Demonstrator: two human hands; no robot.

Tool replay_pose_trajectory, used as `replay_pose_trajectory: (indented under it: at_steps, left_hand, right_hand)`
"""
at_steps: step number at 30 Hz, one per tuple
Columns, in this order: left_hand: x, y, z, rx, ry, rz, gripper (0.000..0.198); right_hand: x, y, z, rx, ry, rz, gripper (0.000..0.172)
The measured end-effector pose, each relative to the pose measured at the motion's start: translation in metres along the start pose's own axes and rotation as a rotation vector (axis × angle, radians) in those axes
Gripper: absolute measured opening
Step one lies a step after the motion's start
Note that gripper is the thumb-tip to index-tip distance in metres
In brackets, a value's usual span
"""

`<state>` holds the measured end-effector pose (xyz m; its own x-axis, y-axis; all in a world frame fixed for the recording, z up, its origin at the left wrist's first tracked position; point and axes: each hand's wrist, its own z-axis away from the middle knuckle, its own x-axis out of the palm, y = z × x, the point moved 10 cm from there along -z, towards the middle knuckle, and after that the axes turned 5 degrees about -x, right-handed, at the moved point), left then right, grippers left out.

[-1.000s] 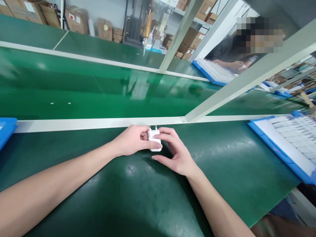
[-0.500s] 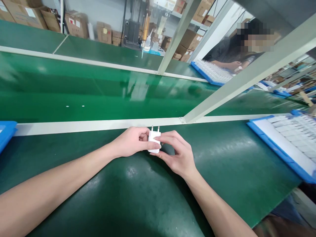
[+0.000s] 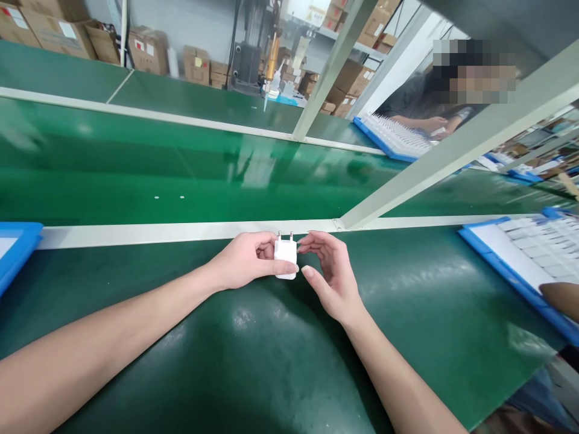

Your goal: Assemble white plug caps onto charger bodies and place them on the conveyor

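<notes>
A white plug-in charger (image 3: 284, 250) with two round metal pins pointing away from me is held above the green worktop (image 3: 253, 361). My left hand (image 3: 246, 259) is closed on it, the thumb lying across its lower front and the fingers behind its left side. Just to the right, my right hand (image 3: 330, 271) is open, thumb and fingers parted in a curve beside the charger. It seems to hold nothing, and a narrow gap shows between its thumb and the charger.
A blue tray (image 3: 502, 259) with rows of white pieces lies at right, another person's arm (image 3: 561, 298) over it. At left is a blue tray corner (image 3: 22, 247). A pale metal post (image 3: 429, 157) rises from the rail (image 3: 149, 232). Across the green belt (image 3: 113, 163) another person sits.
My right hand has let go of the charger and opened beside it, while my left hand keeps hold. Another person's arm has come into view over the right tray. The view has shifted slightly.
</notes>
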<state>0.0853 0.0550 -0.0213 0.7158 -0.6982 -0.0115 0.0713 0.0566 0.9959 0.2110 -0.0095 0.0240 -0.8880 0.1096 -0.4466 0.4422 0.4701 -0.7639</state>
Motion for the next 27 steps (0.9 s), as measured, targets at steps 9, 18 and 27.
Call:
replay_pose_trajectory:
  at_steps: [9,18,27]
  left_hand:
    - [-0.153,0.049,0.015,0.127,0.95,-0.922,0.034]
    - [-0.177,0.005,-0.009,-0.262,0.688,-1.151,0.053]
    - [-0.254,0.053,0.037,-0.516,0.509,-1.346,0.088]
  right_hand:
    - [0.003,0.021,-0.005,0.127,0.041,-0.023,0.037]
    - [0.008,0.028,-0.007,0.177,0.018,0.008,0.038]
    - [0.003,0.039,-0.014,0.193,0.05,0.066,0.053]
